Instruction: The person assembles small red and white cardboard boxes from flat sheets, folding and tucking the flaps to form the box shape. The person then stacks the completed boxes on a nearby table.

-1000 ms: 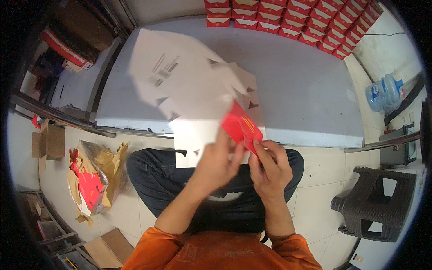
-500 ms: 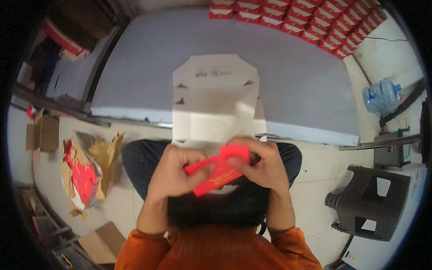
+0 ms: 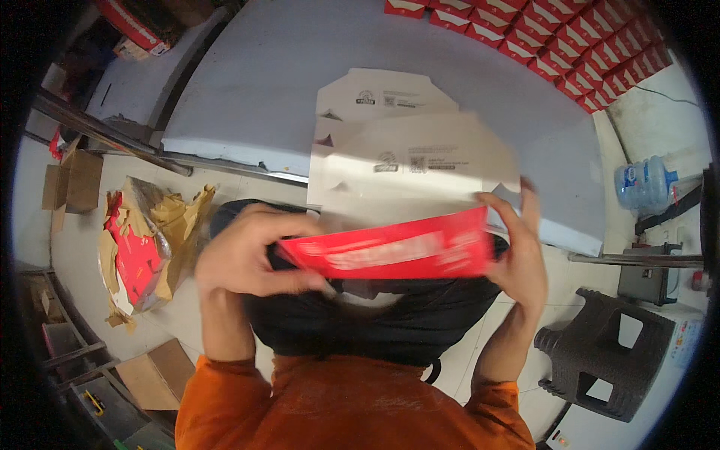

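One red and white cardboard sheet (image 3: 420,191) is held up between the person's left hand (image 3: 244,251) and right hand (image 3: 525,259), above the lap and at the near edge of the table (image 3: 262,90). The left hand, a little blurred, grips the left end of the red panel (image 3: 390,247), with the fingers above and behind it and the thumb low. The right hand pinches the right end, the thumb near the bottom corner and a finger at the top corner. The red panel faces the person, and beyond it the white panel (image 3: 427,154) with small dark print leans over the table.

A second white sheet (image 3: 360,112) lies partly under it and reaches past the table's near edge. Many red boxes (image 3: 540,37) stand in rows at the far right of the table. On the floor to the left is a torn brown paper package (image 3: 169,225) with red card (image 3: 135,259) showing inside. To the right are a clear blue water bottle (image 3: 641,184) and a dark stool (image 3: 607,352).
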Motion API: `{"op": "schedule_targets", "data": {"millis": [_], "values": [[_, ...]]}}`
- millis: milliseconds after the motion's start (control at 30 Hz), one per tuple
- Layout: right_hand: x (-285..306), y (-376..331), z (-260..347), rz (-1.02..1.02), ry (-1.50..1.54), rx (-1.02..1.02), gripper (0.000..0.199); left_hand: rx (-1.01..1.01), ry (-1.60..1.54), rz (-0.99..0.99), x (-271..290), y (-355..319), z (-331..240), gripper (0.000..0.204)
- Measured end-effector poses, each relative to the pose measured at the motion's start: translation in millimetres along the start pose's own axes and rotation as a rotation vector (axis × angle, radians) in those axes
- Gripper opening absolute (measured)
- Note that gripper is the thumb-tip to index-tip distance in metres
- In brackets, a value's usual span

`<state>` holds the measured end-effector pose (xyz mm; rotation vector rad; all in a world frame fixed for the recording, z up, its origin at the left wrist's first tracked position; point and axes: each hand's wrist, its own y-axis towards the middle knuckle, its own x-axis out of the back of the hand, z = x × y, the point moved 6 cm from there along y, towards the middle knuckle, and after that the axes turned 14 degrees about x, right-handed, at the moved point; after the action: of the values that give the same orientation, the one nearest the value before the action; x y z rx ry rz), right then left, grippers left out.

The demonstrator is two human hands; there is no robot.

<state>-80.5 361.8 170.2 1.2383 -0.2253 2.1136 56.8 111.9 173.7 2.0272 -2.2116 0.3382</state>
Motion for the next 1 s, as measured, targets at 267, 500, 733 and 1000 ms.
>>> {"op": "schedule_targets", "data": {"millis": [267,500,733,1000], "values": [[-30.5,6.9,49.8,-0.235,0.526,0.305,0.052,0.022,-0.117,0.019,-62.7,25.1,-3.6,0.019],[-11.6,0.0,81.2,-0.036,0.303,0.489,0.021,0.406,-0.214,0.264,-67.4,22.4,48.5,0.013],[-24.1,-6.1,79.8,0.278,0.148,0.312,0.036,0.165,-0.04,0.165,-68.5,26.1,31.2,0.01],[-8.3,-11.6,75.5,-0.072,0.061,0.32,0.025,0.182,0.052,0.248,-72.0,30.1,22.2,0.011]]}}
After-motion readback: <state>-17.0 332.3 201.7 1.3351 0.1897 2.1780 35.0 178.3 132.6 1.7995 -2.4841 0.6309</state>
